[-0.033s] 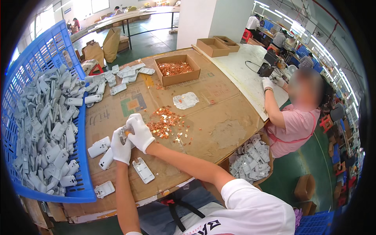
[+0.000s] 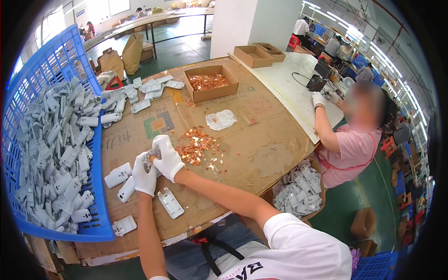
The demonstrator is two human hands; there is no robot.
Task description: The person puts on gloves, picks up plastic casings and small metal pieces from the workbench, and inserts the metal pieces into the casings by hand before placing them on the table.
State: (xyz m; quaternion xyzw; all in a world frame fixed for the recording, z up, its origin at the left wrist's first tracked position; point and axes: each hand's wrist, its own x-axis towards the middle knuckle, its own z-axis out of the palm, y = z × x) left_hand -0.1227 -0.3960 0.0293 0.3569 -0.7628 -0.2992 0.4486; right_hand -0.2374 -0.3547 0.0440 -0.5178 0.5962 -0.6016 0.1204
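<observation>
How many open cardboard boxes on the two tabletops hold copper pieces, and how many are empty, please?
Box with copper pieces: 1
Empty boxes: 2
Total: 3

One head-worn fisheye view looks steeply down from close above the table (image 2: 261, 140); it faces forward over the blue crate (image 2: 51, 70) at left; edges bend.
</observation>
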